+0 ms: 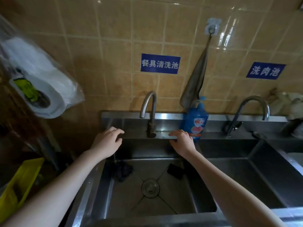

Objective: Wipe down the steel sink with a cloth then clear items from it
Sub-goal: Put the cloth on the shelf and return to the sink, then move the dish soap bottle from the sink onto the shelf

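Counts: 2 hands, 2 basins, 2 taps, 2 blue signs, 1 bottle, 1 hook.

Left hand [107, 141] and right hand [182, 143] are mid-frame, either side of the left tap [153, 112], out over the back ledge of the steel sink [147, 218]. Both hold nothing, fingers loosely bent and spread. Can't tell if the fingertips touch the ledge.

Left basin [172, 199], centre-bottom of frame:
- Dark cloth [122, 171] bunched at its back left.
- Dark flat item [175, 171] at back right, too dark to identify.
- Drain strainer [150, 188] in the middle.

Right basin [254, 174] is cut off by the right edge, with the right tap [253, 97] behind it.

Writing: left sign [160, 63] reads 餐具清洗池, right sign [265, 70] reads 洗肉池.

Blue bottle [196, 120] with a pump stands on the back ledge between the taps, just beside the right hand. Its label is red and white, text not legible.

Grey-brown rag [195, 86] hangs from the wall hook [212, 30], its lower end behind the bottle.

- Upper left: clear plastic bag [37, 82] with white rolls, blurred.
- Lower left: yellow bin [19, 182], cut off by the frame edge.
- Right edge: pale crumpled stuff [288, 104] on the ledge, can't make it out.
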Tool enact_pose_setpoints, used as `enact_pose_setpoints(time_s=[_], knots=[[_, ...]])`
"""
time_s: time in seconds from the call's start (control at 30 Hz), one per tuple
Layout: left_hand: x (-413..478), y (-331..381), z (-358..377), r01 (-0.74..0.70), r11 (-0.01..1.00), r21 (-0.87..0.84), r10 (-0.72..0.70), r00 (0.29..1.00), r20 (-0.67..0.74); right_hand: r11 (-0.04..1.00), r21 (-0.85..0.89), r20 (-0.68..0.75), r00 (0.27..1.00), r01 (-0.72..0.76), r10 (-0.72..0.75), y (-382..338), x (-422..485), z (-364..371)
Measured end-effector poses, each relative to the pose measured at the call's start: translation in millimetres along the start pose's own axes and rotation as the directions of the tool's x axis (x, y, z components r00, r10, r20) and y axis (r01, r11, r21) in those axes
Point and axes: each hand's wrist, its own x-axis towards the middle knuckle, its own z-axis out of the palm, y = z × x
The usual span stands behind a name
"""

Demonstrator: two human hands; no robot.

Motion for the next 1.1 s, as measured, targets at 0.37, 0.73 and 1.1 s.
enact_pose_setpoints(time_s=[0.37,0.73,1.1], knots=[[60.0,88.4,58.4,-0.076,0.995,-0.065,0.080,0.995,0.060,0.992,0.032,-0.010,0.992,-0.124,0.125,102.3,13.6,-25.6],[133.2,156.7,126.0,-0.086,0.986,-0.140,0.105,0.985,0.134,0.966,0.073,0.077,0.967,-0.249,0.243,193.1,57.1,-36.3],[212.2,195.3,209.2,0.064,0.939,-0.337,0.015,0.974,0.224,0.890,0.169,0.197,0.899,-0.424,0.390,267.8,123.7,1.1]])
